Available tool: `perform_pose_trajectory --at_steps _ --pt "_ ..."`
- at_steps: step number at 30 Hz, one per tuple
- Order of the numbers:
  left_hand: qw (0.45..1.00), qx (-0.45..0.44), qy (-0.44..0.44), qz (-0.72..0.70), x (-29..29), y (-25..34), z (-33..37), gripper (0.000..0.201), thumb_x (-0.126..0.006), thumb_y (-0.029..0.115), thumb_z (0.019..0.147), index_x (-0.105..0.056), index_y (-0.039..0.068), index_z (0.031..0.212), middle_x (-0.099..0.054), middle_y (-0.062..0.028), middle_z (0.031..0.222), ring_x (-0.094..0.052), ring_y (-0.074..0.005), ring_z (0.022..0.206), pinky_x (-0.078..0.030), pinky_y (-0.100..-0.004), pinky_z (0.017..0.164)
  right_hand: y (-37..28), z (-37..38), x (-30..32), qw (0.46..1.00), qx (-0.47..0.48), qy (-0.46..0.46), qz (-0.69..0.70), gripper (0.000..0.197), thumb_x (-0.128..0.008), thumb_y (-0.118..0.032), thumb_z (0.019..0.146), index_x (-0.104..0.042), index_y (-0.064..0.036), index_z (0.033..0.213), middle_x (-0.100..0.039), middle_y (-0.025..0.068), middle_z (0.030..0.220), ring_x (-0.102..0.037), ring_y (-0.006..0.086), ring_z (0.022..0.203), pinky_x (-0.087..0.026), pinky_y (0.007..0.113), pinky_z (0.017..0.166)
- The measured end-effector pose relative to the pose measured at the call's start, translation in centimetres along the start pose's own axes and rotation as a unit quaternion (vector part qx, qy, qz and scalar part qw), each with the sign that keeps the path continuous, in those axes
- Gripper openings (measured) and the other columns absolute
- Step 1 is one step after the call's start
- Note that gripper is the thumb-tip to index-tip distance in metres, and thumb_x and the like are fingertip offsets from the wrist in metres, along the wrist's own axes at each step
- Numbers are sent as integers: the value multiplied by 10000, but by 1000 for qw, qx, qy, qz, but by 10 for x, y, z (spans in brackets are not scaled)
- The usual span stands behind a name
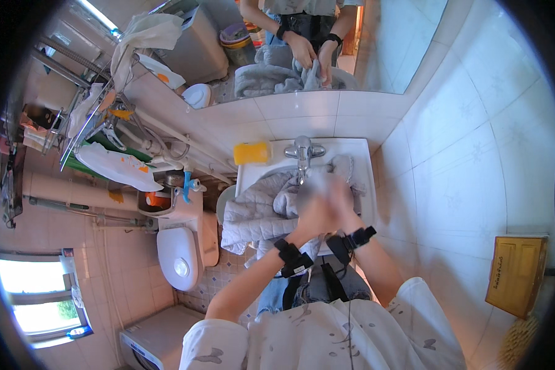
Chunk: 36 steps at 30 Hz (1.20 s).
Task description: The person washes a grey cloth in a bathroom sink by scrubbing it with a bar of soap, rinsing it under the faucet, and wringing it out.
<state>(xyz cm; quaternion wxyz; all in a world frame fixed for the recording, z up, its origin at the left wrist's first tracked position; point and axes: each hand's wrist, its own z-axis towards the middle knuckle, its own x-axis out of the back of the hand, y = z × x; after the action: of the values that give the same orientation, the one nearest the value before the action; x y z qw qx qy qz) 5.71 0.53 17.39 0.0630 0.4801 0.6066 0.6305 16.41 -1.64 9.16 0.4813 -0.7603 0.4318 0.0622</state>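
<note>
A grey quilted cloth [253, 206] is bunched in the white washbasin [367, 213] and hangs over its left and front edges. Both my hands are close together above it, under the chrome faucet [302, 152]. Blur covers part of my left hand [315, 213] and the fingers of my right hand [340, 200]. The mirror [376, 49] shows them better: both are closed on a bunched part of the cloth, the right one beside and slightly below the left. More of the cloth lies to the right, against the basin's back corner.
A yellow block [252, 153], perhaps a sponge, sits on the basin's back left corner. Left of the basin stands a toilet with its lid [177, 258] down. A wire rack [95, 123] with bags hangs on the left wall. A yellow-brown box [515, 274] is at the right wall.
</note>
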Motion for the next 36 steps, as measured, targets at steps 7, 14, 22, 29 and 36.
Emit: perform_pose_trajectory --at_steps 7,14,22,29,36 --pt "994 45 9 -97 -27 -29 -9 201 -456 145 856 -420 -12 975 -540 -213 866 -549 -329 829 -426 -381 709 2 -24 17 992 -99 -2 -72 309 -402 -358 928 -427 -121 1125 -508 33 990 -517 133 850 -459 307 707" --pt "988 109 -50 -94 -26 -33 1 359 -449 222 856 -373 26 1147 -531 -286 961 -525 -429 909 -411 -462 746 13 -33 23 994 -45 27 -94 312 -376 -345 935 -442 -79 1084 -515 57 932 -518 144 839 -455 298 711" --pt "983 78 27 -165 -37 -42 22 364 -449 203 850 -353 43 1163 -535 -305 929 -539 -439 891 -412 -468 733 7 -39 27 997 -40 20 -66 343 -353 -329 944 -402 -82 1177 -501 83 1067 -508 187 963 -441 336 809" --pt "987 64 -6 -144 -43 -28 11 339 -467 156 836 -377 20 1132 -545 -273 921 -546 -418 889 -427 -429 725 5 -44 37 998 11 31 -59 300 -372 -323 940 -430 -85 1114 -519 60 1017 -520 160 931 -447 320 801" --pt "984 -105 -128 -63 -47 1 -9 303 -546 172 793 -521 26 1058 -542 -220 945 -516 -361 893 -429 -378 775 -9 -26 108 991 53 94 -75 310 -442 -343 921 -441 -80 1085 -480 26 931 -486 122 848 -427 260 735"
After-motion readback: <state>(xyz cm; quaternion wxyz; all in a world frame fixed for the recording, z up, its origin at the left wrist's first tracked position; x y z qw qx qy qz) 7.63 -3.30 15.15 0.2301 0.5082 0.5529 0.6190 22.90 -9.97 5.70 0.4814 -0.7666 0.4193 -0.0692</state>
